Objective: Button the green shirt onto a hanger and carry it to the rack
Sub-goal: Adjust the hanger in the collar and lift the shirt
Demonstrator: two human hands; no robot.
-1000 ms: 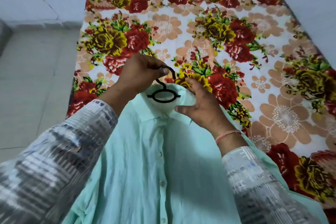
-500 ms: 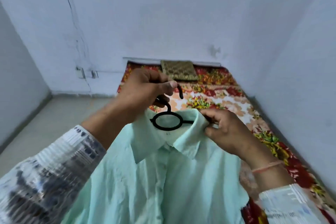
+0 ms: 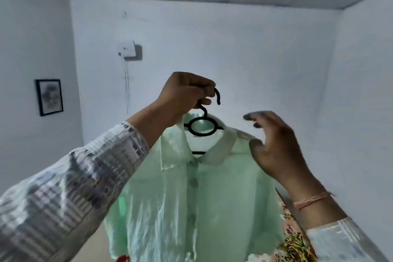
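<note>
The pale green shirt [image 3: 204, 204] hangs buttoned down its front on a black hanger [image 3: 201, 127], held up in the air in front of me. My left hand [image 3: 185, 93] is closed around the hanger's hook, whose tip curls out past my fingers. Just to the right of the collar, my right hand [image 3: 274, 144] hovers with fingers spread, at the shirt's shoulder; I cannot tell whether it touches the cloth. The shirt's lower part runs out of view at the bottom.
White walls and ceiling surround me. A framed picture [image 3: 49, 97] hangs on the left wall, and a white box with a dangling cable [image 3: 127, 49] is on the far wall. A strip of the floral bedspread [image 3: 291, 236] shows at the bottom right.
The shirt on its hanger has risen from the bed to chest height as my view tilted up. My right hand let go of the collar and opened.
</note>
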